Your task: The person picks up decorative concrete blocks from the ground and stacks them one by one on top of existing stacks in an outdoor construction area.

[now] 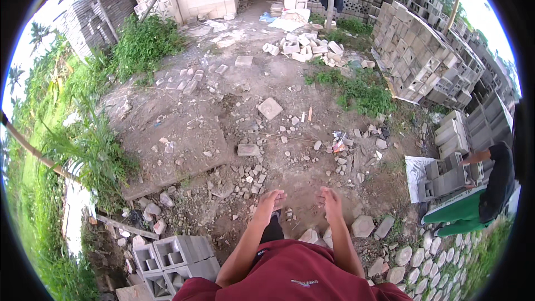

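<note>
Both my arms reach forward over the rubble-strewn ground, palms roughly facing each other with a gap between them. My left hand holds nothing; its fingers are loosely bent and apart from the thumb. Likewise bare is my right hand, fingers slightly curled. Ahead of the left hand lies a small grey block on the dirt. A square slab rests farther off. Hollow concrete blocks are stacked at the lower left, beside my left forearm. Near my right forearm sits a hexagonal paver.
At the right a person in dark top and green trousers bends at hollow blocks. A tall block stack stands behind. Broken blocks are heaped ahead. Weeds edge the left; hexagonal pavers cover the lower right.
</note>
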{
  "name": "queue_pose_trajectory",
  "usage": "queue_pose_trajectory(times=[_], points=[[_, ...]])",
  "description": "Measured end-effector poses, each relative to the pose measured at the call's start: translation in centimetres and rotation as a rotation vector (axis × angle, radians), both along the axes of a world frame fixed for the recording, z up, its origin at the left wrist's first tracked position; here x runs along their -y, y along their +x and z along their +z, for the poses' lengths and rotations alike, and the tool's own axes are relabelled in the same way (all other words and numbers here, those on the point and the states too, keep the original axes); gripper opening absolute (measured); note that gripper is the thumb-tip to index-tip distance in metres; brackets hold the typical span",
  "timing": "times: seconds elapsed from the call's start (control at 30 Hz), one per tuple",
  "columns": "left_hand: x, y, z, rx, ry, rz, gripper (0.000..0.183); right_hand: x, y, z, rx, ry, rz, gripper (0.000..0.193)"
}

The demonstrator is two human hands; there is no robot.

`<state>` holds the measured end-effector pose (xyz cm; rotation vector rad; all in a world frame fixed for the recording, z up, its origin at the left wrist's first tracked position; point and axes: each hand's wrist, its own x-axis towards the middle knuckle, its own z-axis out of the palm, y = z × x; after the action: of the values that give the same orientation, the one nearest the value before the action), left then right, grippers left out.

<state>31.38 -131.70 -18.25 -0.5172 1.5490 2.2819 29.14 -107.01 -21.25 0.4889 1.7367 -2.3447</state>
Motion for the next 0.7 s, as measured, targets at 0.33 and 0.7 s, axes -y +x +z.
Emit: queue_pose_trajectory(times=[0.33, 0.7], points=[[-11.5, -24.0, -1.9, -0.010, -0.003, -0.436, 0.037, -9.6, -11.7, -0.7, 0.044, 0.078, -0.463, 0.035], [-31.1, -36.6, -2.2, 0.028, -0.083, -0.959, 0.035, -19.9, -11.9, 1.8, -0.005, 0.078, -0.971, 0.031]])
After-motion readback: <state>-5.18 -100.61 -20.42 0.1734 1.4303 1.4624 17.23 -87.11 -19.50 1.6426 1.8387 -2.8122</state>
